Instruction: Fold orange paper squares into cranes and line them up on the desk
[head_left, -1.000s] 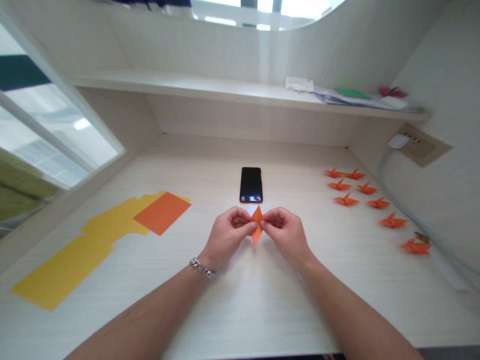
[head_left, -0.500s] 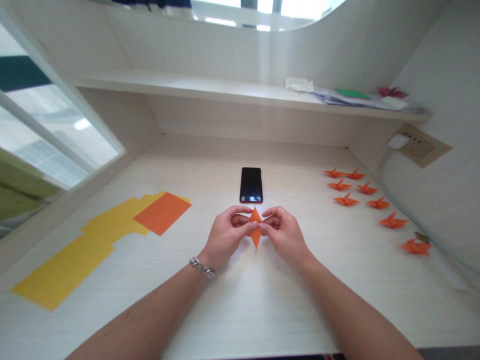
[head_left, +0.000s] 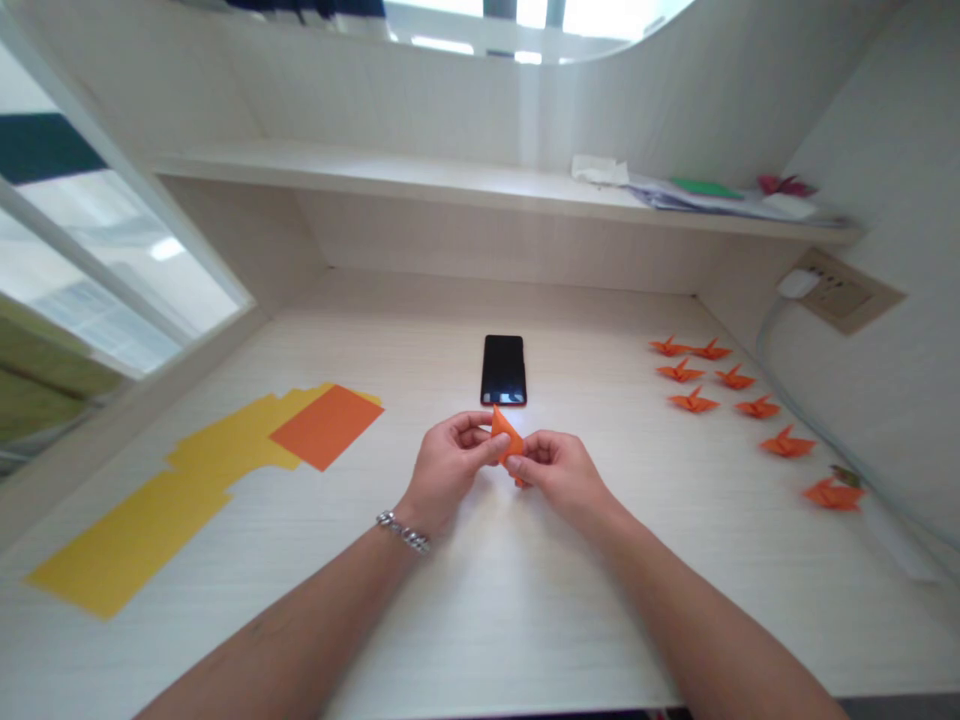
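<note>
A small piece of folded orange paper (head_left: 507, 432) is held between both hands above the desk, its upper point leaning to the left. My left hand (head_left: 450, 460) pinches its left side with thumb and fingers. Lower down on the right side, the thumb and fingers of my right hand (head_left: 562, 466) close on the paper near its bottom end. Fingertips hide part of the folds. Just beyond the hands lies a black phone (head_left: 503, 370), flat on the desk (head_left: 480, 620).
Yellow paper sheets (head_left: 135, 540) lie at left, with an orange square sheet (head_left: 327, 428) on top. Several folded orange paper cranes (head_left: 694, 400) stand at right. A cable (head_left: 825, 440) runs from a wall socket (head_left: 847, 290). Papers (head_left: 705, 197) rest on the shelf (head_left: 420, 185).
The folded paper has tilted, its top going left and its bottom right. My right hand has shifted slightly down to its lower end; my left hand keeps its grip.
</note>
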